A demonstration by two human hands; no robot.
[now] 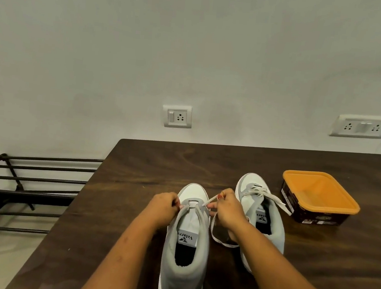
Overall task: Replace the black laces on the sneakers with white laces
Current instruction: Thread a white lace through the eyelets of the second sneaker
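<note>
Threading a white lace (215, 236) through the lowest eyelets of the near sneaker (185, 246), the person worked at the toe end of the tongue. The right hand (228, 210) had its fingers closed on the lace tip, which stuck out up and to the left of them; the rest of that lace looped on the table (132, 185) just below the same hand. The left hand (165, 207) was pinched at the opposite eyelet row; whether it gripped the other lace end or only the upper could not be told. One white bar already crossed between the two sets of fingers; the eyelets nearer the wrists stood empty. Beyond the right hand, the second sneaker (260, 214) already carried white lacing, its ends lying loose and apparently untied. No black lace was visible on either shoe. Judged from this, removal was done, one shoe was laced, and most of the near shoe remained. Farther right of the fingers sat an orange-rimmed tub (353, 208); left of the table stood a black metal rack (26, 180)
</note>
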